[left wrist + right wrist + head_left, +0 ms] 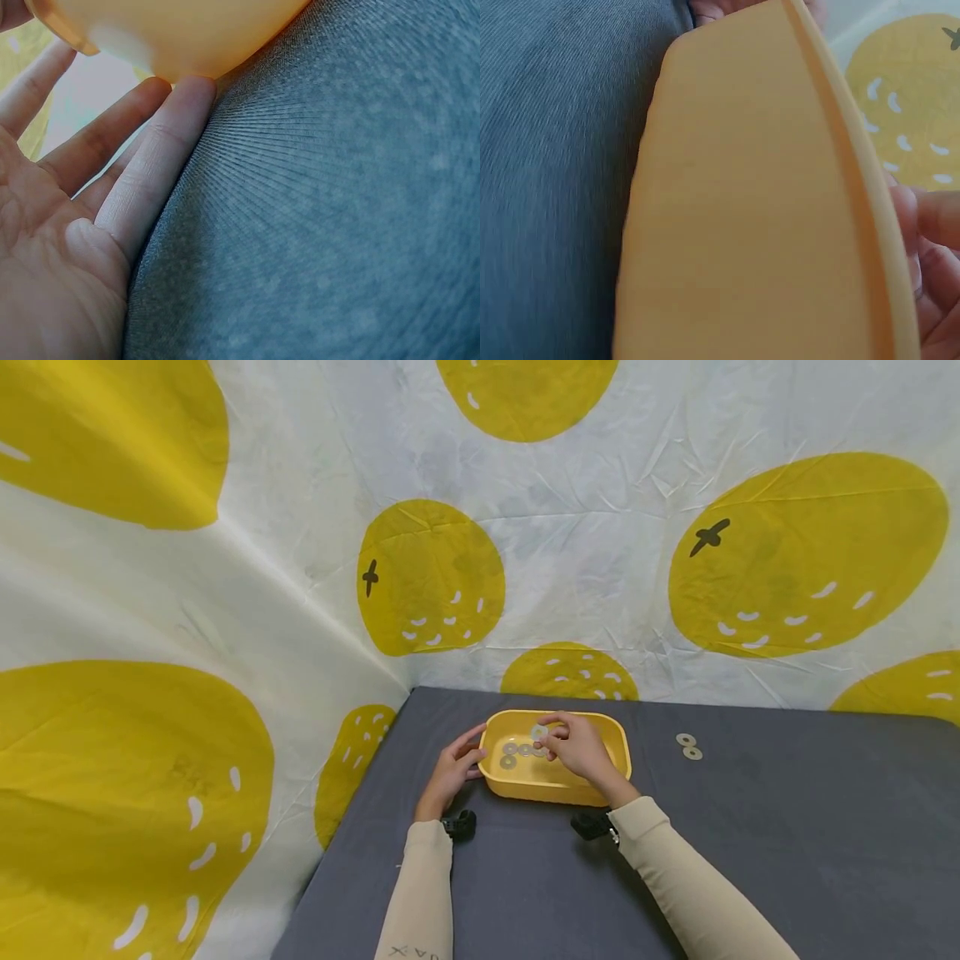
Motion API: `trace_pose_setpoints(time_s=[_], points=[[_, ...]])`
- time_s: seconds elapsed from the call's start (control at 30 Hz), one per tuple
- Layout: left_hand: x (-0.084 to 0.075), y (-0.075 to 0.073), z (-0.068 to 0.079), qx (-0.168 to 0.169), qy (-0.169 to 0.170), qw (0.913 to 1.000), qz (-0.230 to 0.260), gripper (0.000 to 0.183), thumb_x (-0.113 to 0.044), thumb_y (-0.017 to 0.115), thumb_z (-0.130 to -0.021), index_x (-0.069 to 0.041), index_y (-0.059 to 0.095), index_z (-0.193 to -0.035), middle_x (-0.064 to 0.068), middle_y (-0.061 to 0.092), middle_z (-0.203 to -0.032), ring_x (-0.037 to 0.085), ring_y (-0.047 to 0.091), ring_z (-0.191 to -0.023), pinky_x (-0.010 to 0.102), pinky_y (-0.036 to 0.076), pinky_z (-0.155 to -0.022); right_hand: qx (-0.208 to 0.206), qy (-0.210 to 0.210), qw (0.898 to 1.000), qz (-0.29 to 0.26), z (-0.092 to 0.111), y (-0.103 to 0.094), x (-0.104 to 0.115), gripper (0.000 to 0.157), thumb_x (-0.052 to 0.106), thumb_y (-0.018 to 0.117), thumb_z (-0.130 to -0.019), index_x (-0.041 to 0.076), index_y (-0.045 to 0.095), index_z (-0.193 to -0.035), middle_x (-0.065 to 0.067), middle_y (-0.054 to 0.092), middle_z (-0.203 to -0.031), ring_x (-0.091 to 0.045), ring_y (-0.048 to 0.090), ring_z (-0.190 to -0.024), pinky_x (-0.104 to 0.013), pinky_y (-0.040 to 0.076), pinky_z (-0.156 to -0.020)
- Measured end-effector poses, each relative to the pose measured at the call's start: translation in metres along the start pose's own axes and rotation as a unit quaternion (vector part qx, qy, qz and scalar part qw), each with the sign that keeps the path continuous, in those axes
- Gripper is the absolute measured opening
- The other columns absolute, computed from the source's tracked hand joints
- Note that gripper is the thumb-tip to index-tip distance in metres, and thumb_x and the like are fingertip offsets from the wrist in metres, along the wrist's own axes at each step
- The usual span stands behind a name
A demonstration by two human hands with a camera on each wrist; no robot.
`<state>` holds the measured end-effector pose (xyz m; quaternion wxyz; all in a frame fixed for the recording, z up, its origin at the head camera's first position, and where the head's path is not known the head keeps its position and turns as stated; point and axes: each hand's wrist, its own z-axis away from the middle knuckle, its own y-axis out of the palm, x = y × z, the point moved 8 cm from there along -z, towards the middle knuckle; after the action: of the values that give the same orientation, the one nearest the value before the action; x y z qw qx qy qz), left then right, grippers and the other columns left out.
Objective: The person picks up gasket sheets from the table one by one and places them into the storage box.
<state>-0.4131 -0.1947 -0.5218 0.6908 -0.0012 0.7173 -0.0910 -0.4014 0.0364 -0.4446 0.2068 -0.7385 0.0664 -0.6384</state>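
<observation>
A yellow plastic basin (551, 791) stands on the dark grey cloth, several flat ring-shaped washers (508, 762) lying on its floor. My right hand (576, 746) reaches in over the near rim and pinches a washer (539, 732) between thumb and fingertips, above the others. At the basin's left end, my left hand (448, 774) rests against the rim and outer wall. The left wrist view shows its extended fingers (154, 169) touching the wall low down. In the right wrist view the basin's side (742, 180) hides most of the right hand (934, 277).
Two more washers (692, 753) lie touching on the grey cloth (787, 827), right of the basin. A white sheet (585, 577) printed with yellow fruit hangs behind the table and along its left side. Black wrist bands (461, 825) sit on both wrists.
</observation>
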Motion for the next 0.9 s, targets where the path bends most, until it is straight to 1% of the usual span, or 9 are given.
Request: trace_pose_setpoints(time_s=[0.03,0.13,0.27,0.37,0.5,0.6,0.67,0.8,0.9], points=[[0.0,0.0,0.0,0.001,0.0,1.0,0.003,0.049,-0.026,0.062,-0.103,-0.034,0.052,-0.151,0.014,0.057,-0.148,0.032,0.061,-0.129,0.039,0.061,-0.092,0.002,0.009,1.0,-0.011,-0.002,0.003,-0.002,0.033,0.005,0.063,-0.1,0.002,0.062,-0.133,-0.02,0.078,-0.098,-0.043,0.071,-0.084,-0.035,0.054,-0.058],[-0.001,0.001,0.001,0.006,0.005,0.9999,0.011,0.052,-0.027,0.062,-0.103,-0.031,0.05,-0.153,0.016,0.056,-0.148,0.032,0.062,-0.127,0.039,0.061,-0.092,0.006,0.027,0.999,-0.034,-0.008,0.011,-0.006,0.035,0.003,0.062,-0.099,0.001,0.062,-0.134,-0.021,0.078,-0.098,-0.045,0.071,-0.088,-0.038,0.056,-0.062],[-0.002,0.001,0.0,0.005,0.006,0.9999,0.012,0.051,-0.028,0.065,-0.101,-0.034,0.052,-0.15,0.014,0.058,-0.146,0.032,0.063,-0.127,0.04,0.061,-0.093,0.006,0.044,0.998,-0.033,-0.016,0.021,-0.012,0.034,0.003,0.062,-0.099,0.002,0.062,-0.133,-0.019,0.079,-0.097,-0.042,0.072,-0.088,-0.035,0.055,-0.061],[-0.001,0.001,-0.002,0.003,0.003,0.9999,0.01,0.049,-0.028,0.065,-0.101,-0.037,0.054,-0.148,0.012,0.059,-0.145,0.033,0.062,-0.127,0.04,0.061,-0.093,0.005,0.063,0.998,-0.029,-0.022,0.025,-0.018,0.031,0.003,0.063,-0.099,0.003,0.064,-0.13,-0.018,0.079,-0.097,-0.04,0.072,-0.085,-0.035,0.057,-0.064],[0.001,0.002,-0.002,0.011,-0.005,0.9998,0.014,0.05,-0.025,0.063,-0.102,-0.034,0.052,-0.151,0.015,0.057,-0.148,0.036,0.06,-0.13,0.039,0.06,-0.093,0.013,0.078,0.997,-0.021,-0.027,0.031,-0.025,0.028,0.001,0.062,-0.099,0.001,0.064,-0.127,-0.022,0.078,-0.097,-0.038,0.072,-0.079,-0.03,0.051,-0.057],[-0.002,0.003,0.0,0.024,-0.013,0.9994,0.019,0.053,-0.022,0.062,-0.103,-0.029,0.049,-0.153,0.018,0.055,-0.149,0.038,0.058,-0.132,0.038,0.06,-0.093,0.02,0.083,0.996,-0.014,-0.029,0.033,-0.03,0.028,-0.001,0.06,-0.098,-0.001,0.064,-0.126,-0.023,0.077,-0.096,-0.033,0.072,-0.072,-0.027,0.047,-0.053],[-0.009,0.003,0.004,0.03,-0.016,0.9992,0.021,0.054,-0.02,0.063,-0.102,-0.026,0.048,-0.154,0.02,0.054,-0.149,0.039,0.058,-0.132,0.039,0.06,-0.093,0.022,0.086,0.996,0.001,-0.031,0.034,-0.031,0.027,0.0,0.061,-0.098,0.0,0.065,-0.125,-0.021,0.078,-0.094,-0.028,0.07,-0.067,-0.025,0.045,-0.051],[-0.023,0.003,0.011,0.036,-0.014,0.9991,0.017,0.055,-0.018,0.062,-0.102,-0.021,0.048,-0.155,0.021,0.055,-0.149,0.039,0.059,-0.131,0.039,0.06,-0.093,0.02,0.088,0.994,0.055,-0.033,0.034,-0.034,0.027,0.002,0.064,-0.094,0.002,0.068,-0.12,-0.014,0.078,-0.088,-0.018,0.063,-0.06,-0.023,0.04,-0.05],[-0.028,0.003,0.014,0.038,-0.014,0.9991,0.016,0.055,-0.018,0.062,-0.102,-0.021,0.047,-0.155,0.021,0.054,-0.149,0.039,0.058,-0.131,0.04,0.06,-0.094,0.021,0.086,0.991,0.098,-0.034,0.034,-0.036,0.026,0.004,0.068,-0.089,0.004,0.071,-0.115,-0.009,0.076,-0.082,-0.015,0.057,-0.059,-0.023,0.039,-0.053]])
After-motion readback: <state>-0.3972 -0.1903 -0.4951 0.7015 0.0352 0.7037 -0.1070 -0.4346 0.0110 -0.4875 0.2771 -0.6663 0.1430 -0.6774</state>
